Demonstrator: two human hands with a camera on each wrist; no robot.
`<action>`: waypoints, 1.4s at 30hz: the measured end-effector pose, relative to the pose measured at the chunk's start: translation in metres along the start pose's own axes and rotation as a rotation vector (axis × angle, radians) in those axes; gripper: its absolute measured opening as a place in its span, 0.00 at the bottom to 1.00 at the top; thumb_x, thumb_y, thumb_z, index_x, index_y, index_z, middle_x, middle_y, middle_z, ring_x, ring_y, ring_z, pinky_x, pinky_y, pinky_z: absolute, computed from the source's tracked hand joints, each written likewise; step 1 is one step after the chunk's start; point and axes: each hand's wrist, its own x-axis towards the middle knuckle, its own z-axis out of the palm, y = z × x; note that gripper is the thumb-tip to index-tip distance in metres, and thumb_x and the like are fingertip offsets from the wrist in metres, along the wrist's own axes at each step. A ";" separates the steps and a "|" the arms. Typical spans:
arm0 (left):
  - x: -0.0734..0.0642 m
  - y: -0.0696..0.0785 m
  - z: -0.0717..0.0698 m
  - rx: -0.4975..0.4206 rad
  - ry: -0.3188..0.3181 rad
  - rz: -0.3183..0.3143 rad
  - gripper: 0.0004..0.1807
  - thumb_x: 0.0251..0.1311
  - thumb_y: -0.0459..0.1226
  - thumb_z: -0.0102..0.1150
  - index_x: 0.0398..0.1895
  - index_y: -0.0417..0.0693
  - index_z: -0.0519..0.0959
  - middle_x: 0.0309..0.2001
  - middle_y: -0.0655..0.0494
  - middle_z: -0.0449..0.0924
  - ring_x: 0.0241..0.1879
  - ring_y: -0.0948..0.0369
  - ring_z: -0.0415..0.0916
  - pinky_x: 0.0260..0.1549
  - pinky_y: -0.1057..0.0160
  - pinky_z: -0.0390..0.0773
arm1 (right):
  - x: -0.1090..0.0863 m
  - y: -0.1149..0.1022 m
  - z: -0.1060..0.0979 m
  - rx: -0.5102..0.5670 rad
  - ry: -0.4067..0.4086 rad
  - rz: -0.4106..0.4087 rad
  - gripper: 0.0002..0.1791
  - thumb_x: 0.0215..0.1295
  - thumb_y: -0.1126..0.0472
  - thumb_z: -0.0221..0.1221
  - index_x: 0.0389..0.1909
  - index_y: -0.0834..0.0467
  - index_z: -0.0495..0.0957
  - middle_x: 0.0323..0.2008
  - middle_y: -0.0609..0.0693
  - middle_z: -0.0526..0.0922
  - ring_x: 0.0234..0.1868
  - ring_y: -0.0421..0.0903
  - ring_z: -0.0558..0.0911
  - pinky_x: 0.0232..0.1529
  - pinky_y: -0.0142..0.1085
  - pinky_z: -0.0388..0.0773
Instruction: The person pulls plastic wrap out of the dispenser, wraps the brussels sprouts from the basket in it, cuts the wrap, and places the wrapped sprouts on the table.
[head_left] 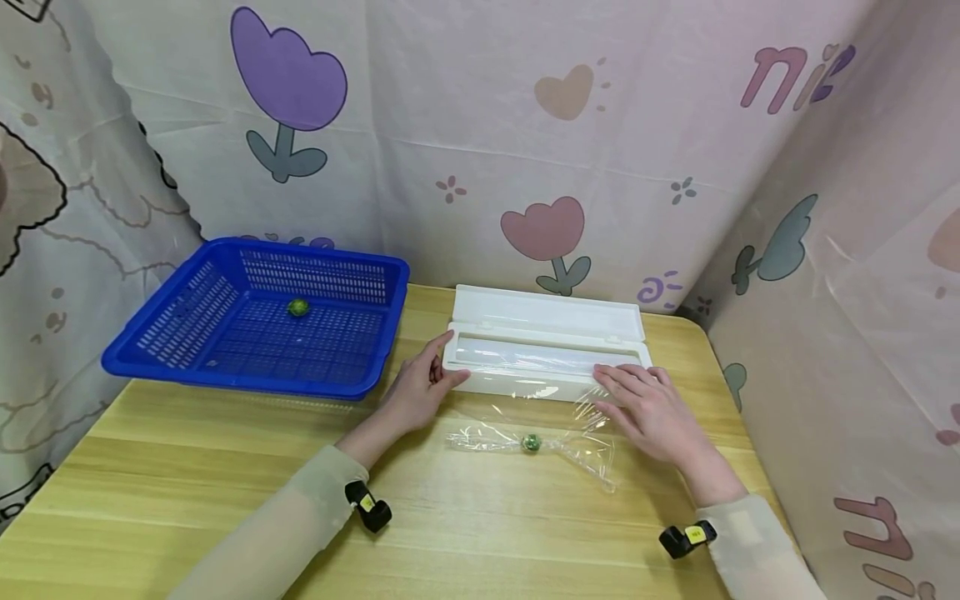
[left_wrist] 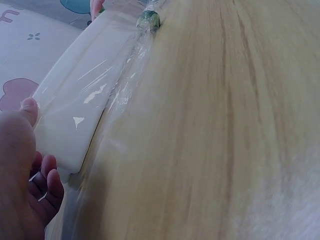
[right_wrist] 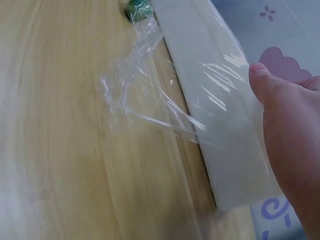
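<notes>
A white cling film dispenser [head_left: 525, 383] lies on the table with its lid [head_left: 547, 312] raised behind. My left hand [head_left: 416, 387] holds its left end, thumb and fingers around the corner. On the right end, my right hand [head_left: 648, 408] rests with fingers stretched over the top edge and the film. Clear cling film [head_left: 487, 437] comes down over the front of the dispenser and lies bunched on the table. Wrapped in that film is a small round green thing [head_left: 531, 442], the film gathered on both sides of it.
To the left, a blue plastic basket [head_left: 367, 379] stands on the wooden table [head_left: 450, 550]. Inside it lies another small round green thing [head_left: 297, 307]. Printed curtains [head_left: 420, 100] hang behind the table and at both sides.
</notes>
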 end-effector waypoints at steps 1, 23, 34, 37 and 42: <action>0.000 0.000 0.000 -0.001 0.000 0.001 0.44 0.71 0.58 0.64 0.83 0.52 0.62 0.31 0.56 0.71 0.30 0.58 0.70 0.32 0.59 0.74 | -0.001 0.001 -0.001 0.000 0.003 0.000 0.31 0.73 0.49 0.63 0.73 0.57 0.75 0.71 0.51 0.77 0.66 0.55 0.75 0.63 0.54 0.65; -0.001 0.001 0.000 -0.004 -0.006 -0.011 0.44 0.71 0.58 0.63 0.83 0.53 0.61 0.32 0.56 0.72 0.31 0.58 0.70 0.33 0.59 0.74 | -0.026 0.021 -0.008 0.010 0.010 0.007 0.36 0.74 0.41 0.61 0.74 0.59 0.74 0.73 0.54 0.75 0.66 0.59 0.74 0.62 0.57 0.63; -0.002 0.000 -0.002 0.004 -0.009 -0.012 0.44 0.71 0.60 0.61 0.83 0.53 0.60 0.32 0.55 0.71 0.31 0.57 0.70 0.32 0.59 0.73 | -0.037 0.030 -0.012 0.002 0.024 0.031 0.36 0.73 0.40 0.61 0.73 0.59 0.75 0.73 0.53 0.75 0.66 0.60 0.74 0.58 0.54 0.63; -0.001 0.000 -0.002 0.003 -0.010 -0.005 0.44 0.72 0.59 0.61 0.83 0.53 0.60 0.31 0.55 0.71 0.31 0.57 0.70 0.32 0.59 0.73 | -0.038 0.032 -0.012 0.002 0.032 0.026 0.36 0.74 0.39 0.60 0.73 0.59 0.76 0.72 0.53 0.76 0.65 0.60 0.74 0.57 0.54 0.64; 0.000 0.001 0.000 -0.003 -0.009 0.007 0.44 0.72 0.57 0.63 0.83 0.51 0.61 0.31 0.55 0.71 0.29 0.58 0.69 0.31 0.59 0.72 | -0.039 0.034 -0.014 -0.005 0.048 0.024 0.36 0.75 0.38 0.58 0.71 0.60 0.77 0.70 0.55 0.78 0.64 0.60 0.75 0.56 0.54 0.64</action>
